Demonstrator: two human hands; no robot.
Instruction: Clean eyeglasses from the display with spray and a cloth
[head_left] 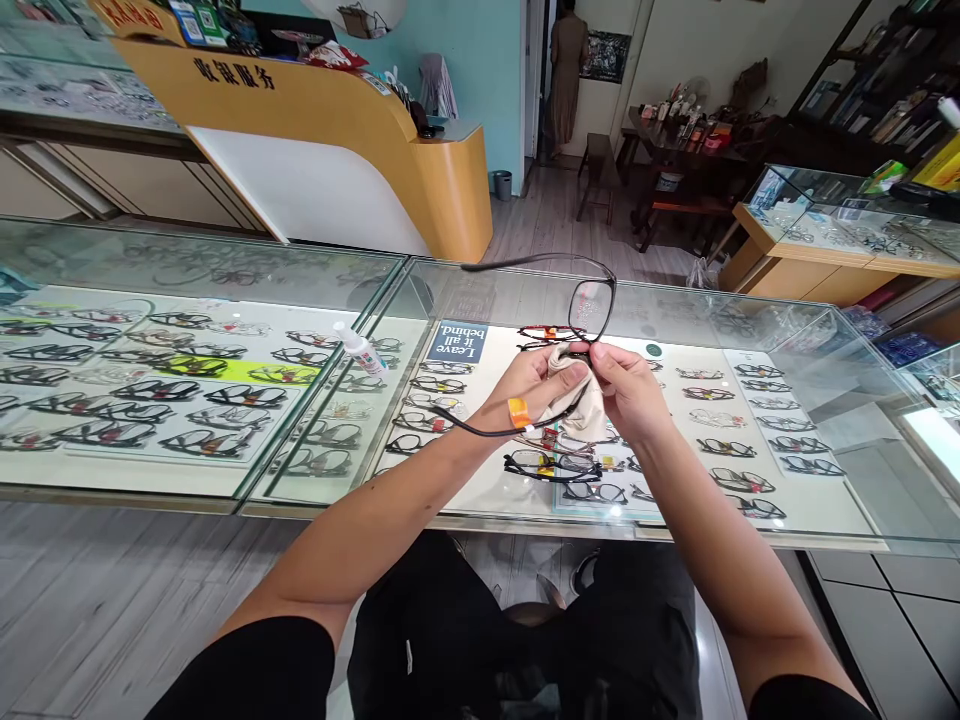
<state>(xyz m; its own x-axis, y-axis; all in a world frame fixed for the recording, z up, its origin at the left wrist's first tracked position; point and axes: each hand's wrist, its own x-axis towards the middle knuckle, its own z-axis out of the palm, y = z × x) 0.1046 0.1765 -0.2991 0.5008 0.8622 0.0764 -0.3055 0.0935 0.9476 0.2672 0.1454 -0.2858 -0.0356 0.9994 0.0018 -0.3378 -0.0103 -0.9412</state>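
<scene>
Black-framed glasses point(614, 290) are held up over the glass display case, one lens visible above my hands and both temples unfolded to the left. My left hand point(536, 385) is closed around a beige cloth point(585, 415) that covers the lower lens. The fingers of my right hand point(626, 385) pinch the frame near its bridge, beside the cloth. An orange tag point(518, 412) hangs on the lower temple, in front of my left wrist. To the left, a small white bottle point(361, 352) stands on the glass top.
Rows of glasses lie inside the glass case point(825, 510). One pair point(551, 465) shows just below my hands. Beyond are a yellow-and-white counter point(450, 190), a grey bin point(502, 185), a bench point(598, 165) and a person point(568, 75) in a doorway.
</scene>
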